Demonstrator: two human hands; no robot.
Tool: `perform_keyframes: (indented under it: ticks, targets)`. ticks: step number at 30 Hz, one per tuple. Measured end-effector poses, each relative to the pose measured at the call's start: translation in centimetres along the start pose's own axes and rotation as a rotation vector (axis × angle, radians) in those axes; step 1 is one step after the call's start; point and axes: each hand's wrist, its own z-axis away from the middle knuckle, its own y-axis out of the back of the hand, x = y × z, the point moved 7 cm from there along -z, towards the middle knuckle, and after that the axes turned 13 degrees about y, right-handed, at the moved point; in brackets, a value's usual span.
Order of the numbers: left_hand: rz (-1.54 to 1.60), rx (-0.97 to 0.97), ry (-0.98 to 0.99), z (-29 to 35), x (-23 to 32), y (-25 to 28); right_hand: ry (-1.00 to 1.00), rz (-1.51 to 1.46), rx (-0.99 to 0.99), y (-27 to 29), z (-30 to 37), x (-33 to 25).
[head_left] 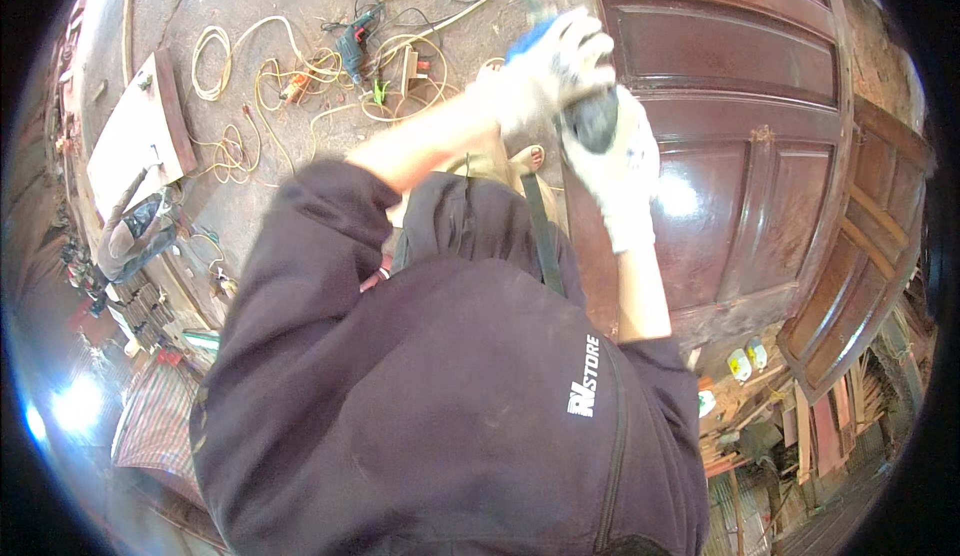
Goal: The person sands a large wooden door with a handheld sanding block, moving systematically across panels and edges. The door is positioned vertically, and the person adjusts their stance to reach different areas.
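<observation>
Both my hands wear white work gloves and close around a blue-and-black handheld tool (592, 121), its kind unclear because gloves and blur cover most of it. My left hand (548, 81) wraps the blue end, and my right hand (622, 161) grips the dark end nearer me. The tool is over the left edge of a glossy dark-brown panelled wooden door (720, 51). Whether the tool touches the door cannot be made out. Beyond the blue end is a faint smeared shape.
On the floor to the left lie a dark green drill (354, 46), an orange tool (296, 88), a power strip (411, 68) and looped cords (210, 61). A person (140, 236) works beside a pale board (125, 151). Another door (850, 246) and white-yellow bottles (740, 365) are at right.
</observation>
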Motion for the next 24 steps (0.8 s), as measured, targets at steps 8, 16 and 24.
perform_keyframes:
  ticks: [8,16,24]
  targets:
    - [1.359,-0.283,1.281,15.6,13.5,-1.8,-0.051,0.027,-0.132,1.2,18.5,0.3]
    - [1.327,-0.051,1.531,15.0,10.4,-3.8,0.004,-0.039,-0.234,-1.9,14.6,-1.4]
    - [1.357,0.203,1.408,3.2,-7.2,-4.2,0.097,0.000,-0.084,-3.4,-7.3,-2.7]
